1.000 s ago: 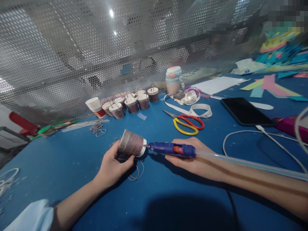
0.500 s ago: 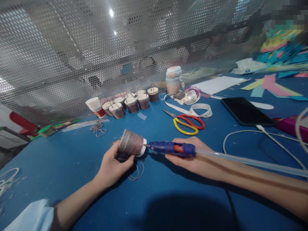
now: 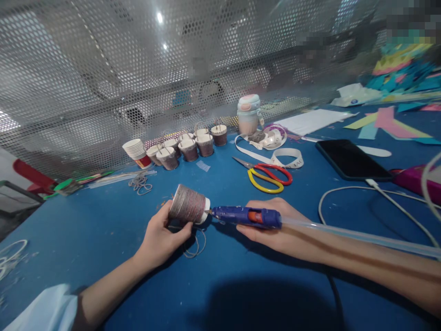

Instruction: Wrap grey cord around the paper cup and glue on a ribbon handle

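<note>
Where the glue gun [image 3: 237,215] points: its tip stands at the bare white end of the cord-wrapped cup [image 3: 189,204] — touching or just beside, one cannot tell.
Cord-wrapped cup: tilted on its side over the blue counter [image 3: 103,239], grey and reddish cord wound in close turns.
Left hand [image 3: 161,236]: fingers grasping the cord-wrapped cup, thumb at its lower side.
Right hand [image 3: 284,238]: fingers gripping the glue gun, partly hidden behind it; a translucent stick [image 3: 344,231] runs back from the tool over the forearm.
Loose cord [image 3: 198,253]: looped below the cup, beside the left thumb.
Standing cups [image 3: 188,151]: grouped near the perforated panel [image 3: 103,92] — a white cup stack [image 3: 133,148] just to their left.
Scissors [image 3: 266,185]: red and yellow handles, beyond the right hand; white ribbon [image 3: 292,157] just behind.
Phone [image 3: 351,158]: flat at right, white cable [image 3: 372,183] plugged in.
</note>
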Demonstrator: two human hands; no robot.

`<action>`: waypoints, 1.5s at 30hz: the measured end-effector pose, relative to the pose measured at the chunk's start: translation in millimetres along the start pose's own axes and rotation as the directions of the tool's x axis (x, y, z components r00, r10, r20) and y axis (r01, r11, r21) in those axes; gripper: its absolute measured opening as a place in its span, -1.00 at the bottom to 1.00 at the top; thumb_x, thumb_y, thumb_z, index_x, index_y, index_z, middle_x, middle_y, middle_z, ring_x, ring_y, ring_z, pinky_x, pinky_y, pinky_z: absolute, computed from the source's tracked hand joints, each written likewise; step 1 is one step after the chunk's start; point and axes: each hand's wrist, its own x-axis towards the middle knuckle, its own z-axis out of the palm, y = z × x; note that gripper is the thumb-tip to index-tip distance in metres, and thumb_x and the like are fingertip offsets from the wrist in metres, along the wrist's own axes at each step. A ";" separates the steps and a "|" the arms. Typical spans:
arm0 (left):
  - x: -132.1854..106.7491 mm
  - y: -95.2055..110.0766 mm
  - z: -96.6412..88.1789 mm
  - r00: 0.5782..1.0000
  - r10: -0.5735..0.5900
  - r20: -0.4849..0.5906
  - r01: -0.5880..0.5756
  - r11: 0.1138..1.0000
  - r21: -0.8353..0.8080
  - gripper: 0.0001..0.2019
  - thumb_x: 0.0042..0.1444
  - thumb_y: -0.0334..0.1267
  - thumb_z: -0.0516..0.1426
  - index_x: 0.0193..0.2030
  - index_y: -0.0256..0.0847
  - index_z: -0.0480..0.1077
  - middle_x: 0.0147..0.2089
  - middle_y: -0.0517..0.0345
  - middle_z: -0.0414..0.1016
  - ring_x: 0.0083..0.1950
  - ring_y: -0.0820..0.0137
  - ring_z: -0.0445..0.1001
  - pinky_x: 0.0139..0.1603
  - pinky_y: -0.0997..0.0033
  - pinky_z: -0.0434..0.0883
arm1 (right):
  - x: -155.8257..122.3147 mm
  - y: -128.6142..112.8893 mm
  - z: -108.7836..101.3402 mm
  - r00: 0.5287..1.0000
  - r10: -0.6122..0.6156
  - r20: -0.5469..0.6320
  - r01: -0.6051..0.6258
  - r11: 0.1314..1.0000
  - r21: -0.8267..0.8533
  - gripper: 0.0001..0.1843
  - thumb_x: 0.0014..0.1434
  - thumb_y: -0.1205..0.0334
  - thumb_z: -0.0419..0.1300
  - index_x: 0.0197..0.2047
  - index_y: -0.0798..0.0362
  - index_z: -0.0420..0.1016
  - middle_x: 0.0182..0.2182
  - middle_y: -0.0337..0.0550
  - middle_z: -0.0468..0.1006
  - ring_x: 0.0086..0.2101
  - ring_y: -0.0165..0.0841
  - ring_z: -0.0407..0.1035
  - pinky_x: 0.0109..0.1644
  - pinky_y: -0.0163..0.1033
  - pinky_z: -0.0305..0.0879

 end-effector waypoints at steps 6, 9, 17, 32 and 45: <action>-0.4 0.9 0.4 1.000 -0.005 0.009 0.005 1.000 0.001 -0.86 -0.02 -0.31 0.19 -0.28 -0.22 0.41 -0.35 0.16 0.45 -0.34 0.41 0.45 -0.26 0.43 0.43 | 1.0 1.5 -0.8 1.000 0.014 -0.028 -0.015 1.000 -0.018 -0.70 0.13 0.02 0.16 -0.50 0.04 0.34 -0.59 -0.28 0.42 -0.59 -0.46 0.24 -0.51 -0.31 0.17; -0.5 1.3 0.4 1.000 0.012 0.006 -0.013 1.000 0.018 -0.87 -0.01 -0.31 0.18 -0.28 -0.22 0.42 -0.35 0.17 0.45 -0.33 0.41 0.45 -0.26 0.44 0.42 | -1.0 0.4 0.2 0.998 -0.061 -0.003 0.061 0.997 -0.053 -0.73 0.14 0.09 0.16 -0.52 0.05 0.37 -0.59 -0.25 0.43 -0.59 -0.46 0.23 -0.50 -0.30 0.14; 0.3 1.3 0.4 0.999 0.049 0.021 -0.049 0.999 -0.023 -0.88 0.01 -0.36 0.18 -0.26 -0.22 0.42 -0.34 0.18 0.44 -0.34 0.44 0.44 -0.25 0.45 0.43 | 0.0 1.3 -1.2 0.999 -0.041 -0.031 0.040 0.998 -0.040 -0.71 0.13 0.07 0.16 -0.53 0.03 0.33 -0.61 -0.26 0.40 -0.60 -0.46 0.21 -0.52 -0.30 0.15; -0.4 -1.7 -0.5 0.989 0.138 0.055 -0.133 0.987 -0.094 -0.83 0.02 -0.45 0.18 -0.21 -0.22 0.41 -0.31 0.21 0.46 -0.32 0.50 0.46 -0.24 0.55 0.44 | 2.4 -2.9 -11.7 0.993 0.119 -0.003 -0.119 0.992 0.029 -0.68 0.03 -0.06 0.18 -0.49 0.04 0.41 -0.61 -0.27 0.39 -0.58 -0.41 0.26 -0.55 -0.33 0.14; -2.2 -8.9 -0.4 0.986 0.142 0.089 -0.132 0.986 -0.105 -0.82 0.03 -0.45 0.19 -0.20 -0.21 0.40 -0.30 0.21 0.44 -0.31 0.50 0.45 -0.23 0.55 0.43 | 4.4 -1.4 -15.4 0.993 0.120 0.022 -0.120 0.993 -0.005 -0.69 0.04 -0.04 0.15 -0.48 0.04 0.43 -0.61 -0.27 0.38 -0.57 -0.41 0.23 -0.52 -0.32 0.14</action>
